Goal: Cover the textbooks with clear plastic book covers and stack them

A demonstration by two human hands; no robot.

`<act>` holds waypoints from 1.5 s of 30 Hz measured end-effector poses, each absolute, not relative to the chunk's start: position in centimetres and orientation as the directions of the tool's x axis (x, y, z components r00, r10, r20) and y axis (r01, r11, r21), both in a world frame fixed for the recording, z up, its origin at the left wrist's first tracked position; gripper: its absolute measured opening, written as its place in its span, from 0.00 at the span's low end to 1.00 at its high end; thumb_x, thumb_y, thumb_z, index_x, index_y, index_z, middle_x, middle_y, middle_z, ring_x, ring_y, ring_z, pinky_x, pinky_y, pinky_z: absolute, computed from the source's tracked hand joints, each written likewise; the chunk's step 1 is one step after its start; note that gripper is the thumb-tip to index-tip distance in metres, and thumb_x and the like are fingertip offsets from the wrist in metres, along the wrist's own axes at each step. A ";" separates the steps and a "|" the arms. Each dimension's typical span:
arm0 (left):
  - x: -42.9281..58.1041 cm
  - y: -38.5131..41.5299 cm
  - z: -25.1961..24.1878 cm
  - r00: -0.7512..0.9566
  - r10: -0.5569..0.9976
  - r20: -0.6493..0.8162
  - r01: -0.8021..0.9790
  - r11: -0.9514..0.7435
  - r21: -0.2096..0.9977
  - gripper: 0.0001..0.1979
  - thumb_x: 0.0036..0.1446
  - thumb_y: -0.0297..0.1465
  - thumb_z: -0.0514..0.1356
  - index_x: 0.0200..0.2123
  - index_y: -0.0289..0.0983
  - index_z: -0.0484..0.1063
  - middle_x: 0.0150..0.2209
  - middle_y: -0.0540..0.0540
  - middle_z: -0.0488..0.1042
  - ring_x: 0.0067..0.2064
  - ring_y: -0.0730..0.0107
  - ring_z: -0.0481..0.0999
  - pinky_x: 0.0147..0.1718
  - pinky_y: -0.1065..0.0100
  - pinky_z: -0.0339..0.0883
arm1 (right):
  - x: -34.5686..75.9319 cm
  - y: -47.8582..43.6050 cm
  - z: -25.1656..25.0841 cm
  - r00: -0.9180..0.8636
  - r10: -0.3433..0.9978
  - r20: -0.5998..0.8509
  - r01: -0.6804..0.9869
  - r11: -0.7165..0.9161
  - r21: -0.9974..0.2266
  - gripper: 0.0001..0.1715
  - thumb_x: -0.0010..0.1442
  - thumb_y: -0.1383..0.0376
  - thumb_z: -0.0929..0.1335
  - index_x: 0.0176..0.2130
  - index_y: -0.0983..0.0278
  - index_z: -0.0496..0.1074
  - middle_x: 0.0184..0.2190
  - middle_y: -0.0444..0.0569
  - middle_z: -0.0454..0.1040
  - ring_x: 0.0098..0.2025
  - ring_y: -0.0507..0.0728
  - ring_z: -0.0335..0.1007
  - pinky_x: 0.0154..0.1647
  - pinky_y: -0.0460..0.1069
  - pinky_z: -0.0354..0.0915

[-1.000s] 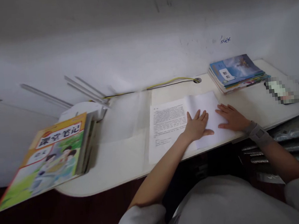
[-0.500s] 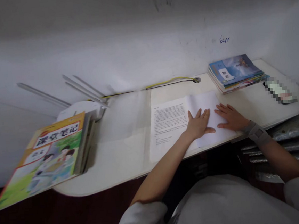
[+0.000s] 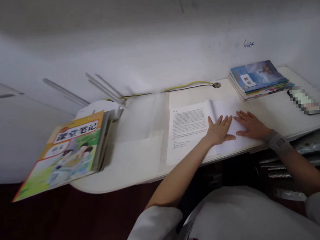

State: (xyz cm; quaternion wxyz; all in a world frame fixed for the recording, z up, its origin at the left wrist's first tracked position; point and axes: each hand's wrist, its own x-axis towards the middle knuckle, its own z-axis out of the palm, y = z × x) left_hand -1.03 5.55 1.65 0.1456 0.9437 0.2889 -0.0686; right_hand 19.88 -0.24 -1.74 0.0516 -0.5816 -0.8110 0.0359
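An open booklet [image 3: 189,130] lies on the white desk, with a printed page on its left side and a blank page [image 3: 227,108] on its right. Across the blank page, near the fold, my left hand [image 3: 219,131] rests flat with its fingers spread. My right hand [image 3: 251,125], a grey band round its wrist, also lies flat with spread fingers, over the right part of the same page. The page bulges up a little along the fold above my left hand. Neither hand holds anything.
Books with a yellow-green cover [image 3: 73,152] stand out over the desk's left edge, beside a white device with antennas [image 3: 98,107]. At the back right lies a pile of books [image 3: 259,75], with a phone [image 3: 305,100] near it. A yellow cable [image 3: 187,84] runs along the wall.
The view has shifted, so the desk and its objects appear further right. Both hands remain flat on the blank page, and the page bulges more near the fold.
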 end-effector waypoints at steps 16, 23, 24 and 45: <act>-17.9 5.2 3.3 0.151 0.988 0.023 0.973 -0.153 0.174 0.17 0.61 0.35 0.51 0.49 0.30 0.63 0.50 0.31 0.69 0.51 0.52 0.70 0.47 0.58 0.63 | 14.4 -1.6 -0.1 -0.434 0.845 0.312 0.854 0.496 -0.156 0.27 0.63 0.53 0.59 0.57 0.61 0.65 0.63 0.54 0.57 0.66 0.65 0.46 0.62 0.67 0.48; -20.0 5.2 2.5 -0.082 0.995 -0.055 0.902 0.098 0.420 0.07 0.53 0.35 0.56 0.30 0.36 0.65 0.37 0.35 0.73 0.44 0.49 0.73 0.41 0.57 0.63 | 6.8 -2.8 1.2 -0.631 0.759 0.159 0.752 0.649 -0.114 0.26 0.63 0.49 0.57 0.57 0.52 0.65 0.57 0.49 0.67 0.63 0.62 0.55 0.63 0.64 0.51; -20.2 5.4 2.4 -0.079 0.995 -0.064 0.878 0.100 0.469 0.07 0.53 0.34 0.55 0.27 0.37 0.64 0.33 0.38 0.74 0.42 0.51 0.74 0.40 0.58 0.63 | 6.7 -2.7 1.2 -0.627 0.765 0.148 0.757 0.643 -0.119 0.27 0.63 0.49 0.56 0.57 0.51 0.64 0.56 0.49 0.68 0.62 0.62 0.56 0.63 0.63 0.51; -11.1 5.1 10.6 0.447 0.894 0.022 -0.278 0.115 0.954 0.14 0.54 0.40 0.59 0.30 0.39 0.56 0.43 0.41 0.77 0.43 0.59 0.77 0.45 0.55 0.68 | 14.7 0.0 5.4 -0.223 0.975 0.005 0.221 0.056 -0.974 0.37 0.65 0.49 0.45 0.61 0.65 0.56 0.51 0.56 0.73 0.51 0.63 0.70 0.49 0.62 0.67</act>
